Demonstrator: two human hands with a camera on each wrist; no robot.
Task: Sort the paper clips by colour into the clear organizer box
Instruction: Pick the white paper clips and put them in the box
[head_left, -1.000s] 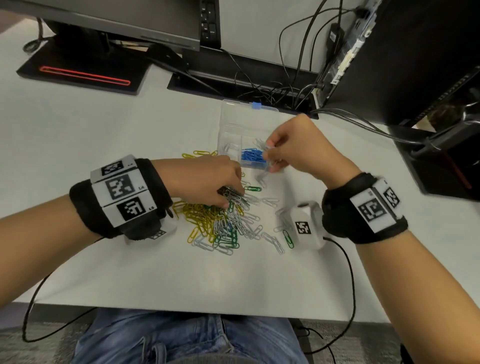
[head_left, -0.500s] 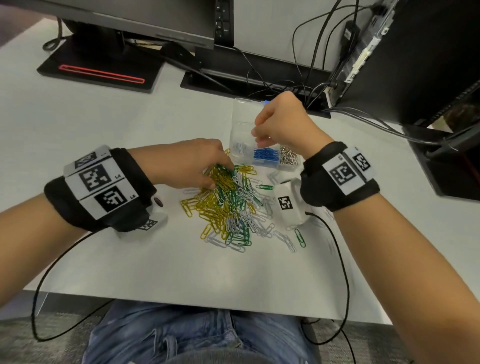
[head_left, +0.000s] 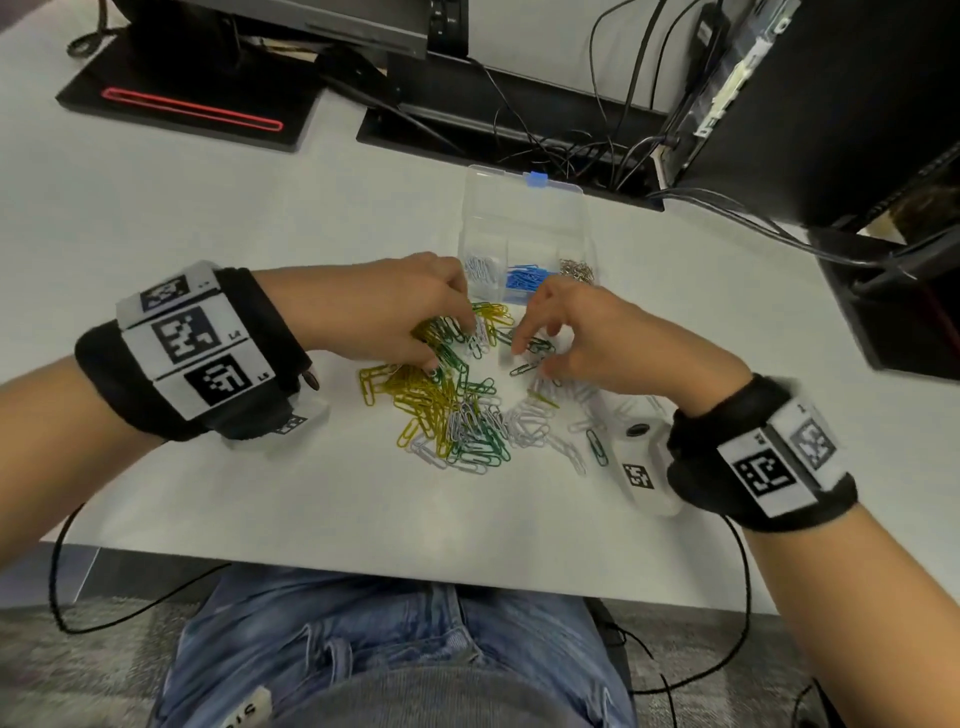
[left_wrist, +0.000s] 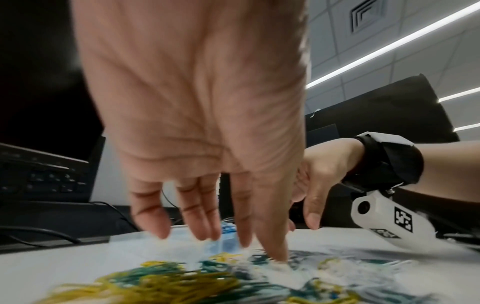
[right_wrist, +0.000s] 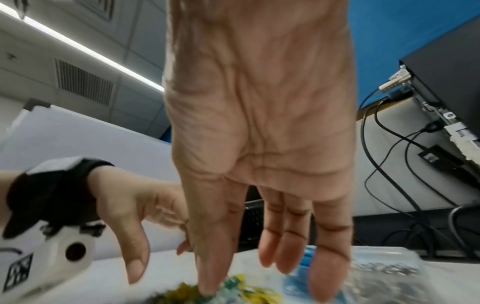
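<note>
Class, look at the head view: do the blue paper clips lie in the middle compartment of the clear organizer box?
Yes: the blue paper clips lie in the middle compartment of the clear organizer box, between white clips and silver clips.

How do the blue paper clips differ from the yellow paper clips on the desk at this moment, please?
The blue paper clips lie gathered in the middle compartment of the clear organizer box; the yellow paper clips lie loose on the desk.
The blue ones sit apart from other colours; the yellow ones are tangled with green and white clips.
The left hand touches the pile with the yellow clips; no hand touches the blue ones.
Both look alike in shape.
</note>
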